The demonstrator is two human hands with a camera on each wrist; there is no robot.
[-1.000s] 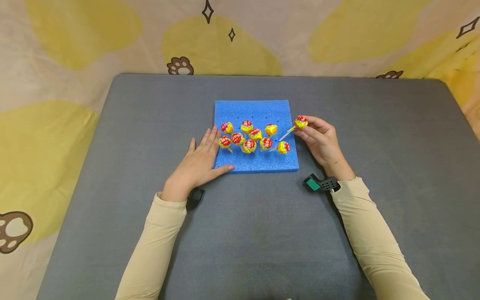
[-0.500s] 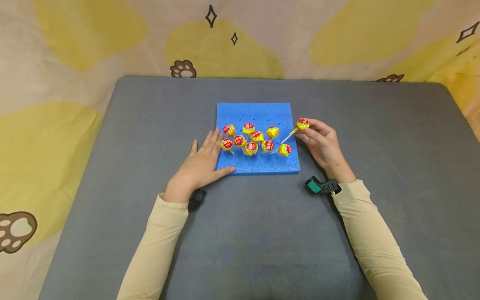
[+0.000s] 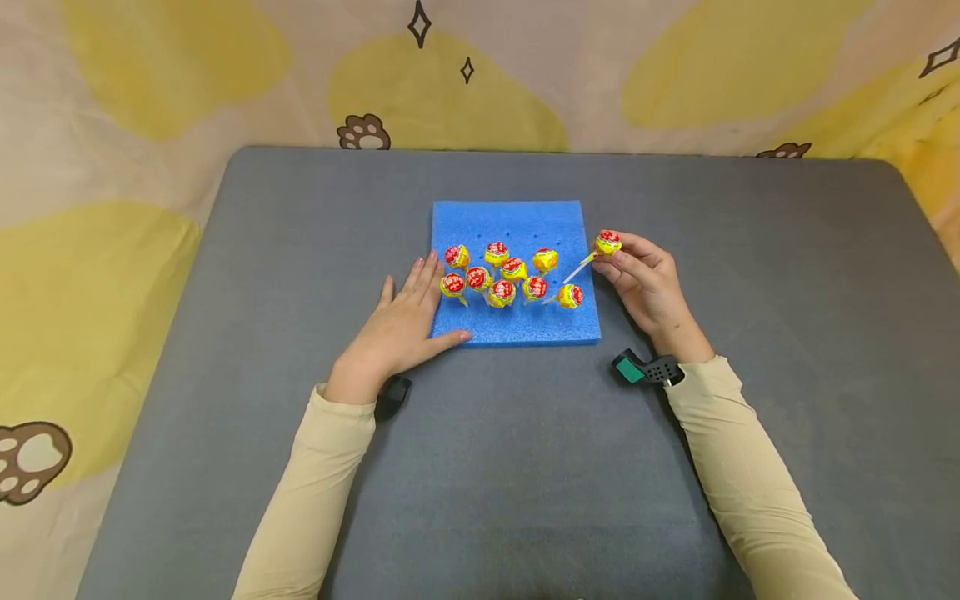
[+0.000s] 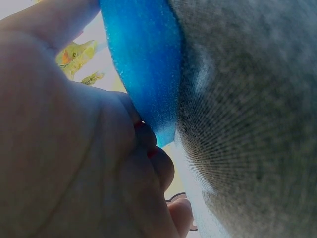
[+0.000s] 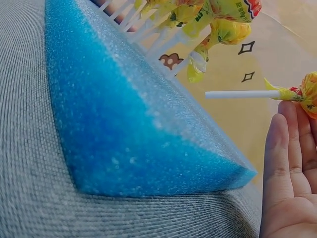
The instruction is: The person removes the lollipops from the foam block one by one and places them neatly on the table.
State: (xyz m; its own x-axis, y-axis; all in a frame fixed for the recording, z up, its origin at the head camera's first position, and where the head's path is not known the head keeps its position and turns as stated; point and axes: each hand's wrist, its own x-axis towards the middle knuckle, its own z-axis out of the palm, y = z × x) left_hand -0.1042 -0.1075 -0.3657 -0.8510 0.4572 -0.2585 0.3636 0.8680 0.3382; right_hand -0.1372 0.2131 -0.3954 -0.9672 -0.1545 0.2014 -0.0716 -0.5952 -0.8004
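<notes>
My right hand (image 3: 645, 283) pinches a wrapped lollipop (image 3: 608, 242) by its yellow-and-red head, just right of a blue foam block (image 3: 517, 327). In the right wrist view the held lollipop's white stick (image 5: 242, 94) points toward the block, its tip apart from the foam. Several more lollipops (image 3: 502, 293) stand by their sticks in the block, the one at the right front (image 3: 571, 296) leaning over. My left hand (image 3: 397, 329) lies with straight fingers along the block's left edge, its thumb at the front corner. In the left wrist view the palm (image 4: 74, 158) borders the foam side.
The block rests on a grey table (image 3: 495, 467). Small holes (image 3: 508, 234) show in the foam behind the lollipops. Black wrist devices (image 3: 645, 367) sit at both cuffs. A patterned cloth (image 3: 480, 92) hangs behind the table.
The right hand and its lollipop have shifted very slightly to the right. The left hand stays at the block's edge, and the head view has bobbed a little.
</notes>
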